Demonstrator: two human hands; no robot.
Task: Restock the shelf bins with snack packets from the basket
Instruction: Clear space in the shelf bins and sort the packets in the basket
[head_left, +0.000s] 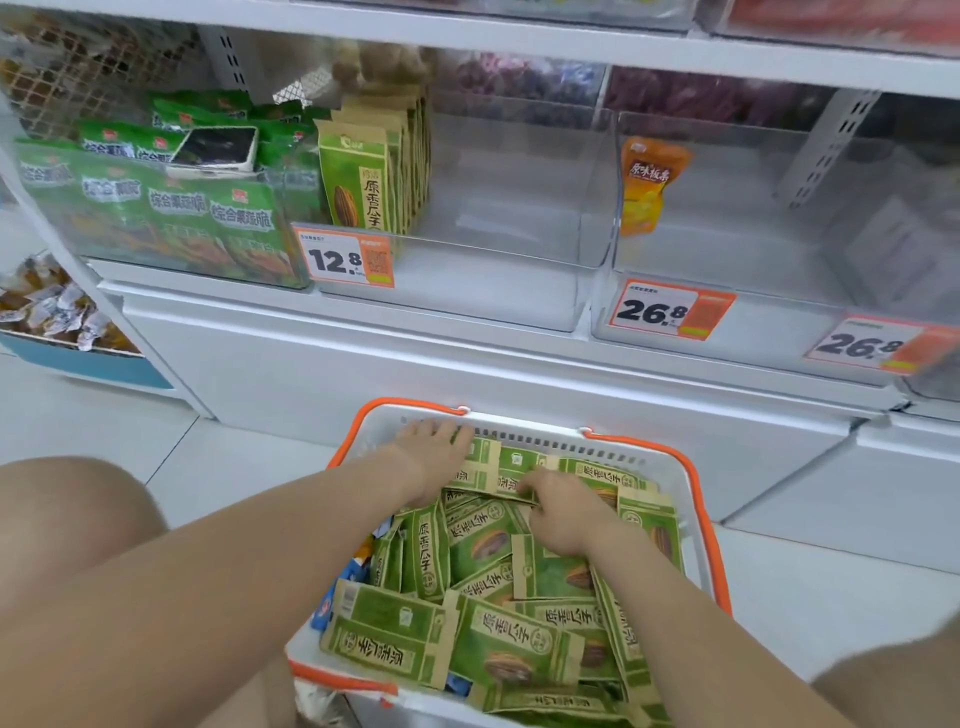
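Our right hand (558, 514) pinches the edge of a green packet (514, 480) at the far end of the basket (691, 499), fingers curled onto its top fold. Our left hand (434, 449) lies flat against the same bunch of packets by the basket's far wall, fingers spread; whether it grips any we cannot tell. The white basket with orange handles sits on the floor between our knees, heaped with loose green packets (467, 613). Above the basket, a clear bin (519, 249) holds one upright row of the same packets (379, 171) against its left wall, behind a 12.8 price tag (345, 258). Right of that bin, another bin (779, 249) holds a single orange packet (647, 182). Left of it, a bin of bright green bags (156, 208) carries a phone (215, 148) on top.
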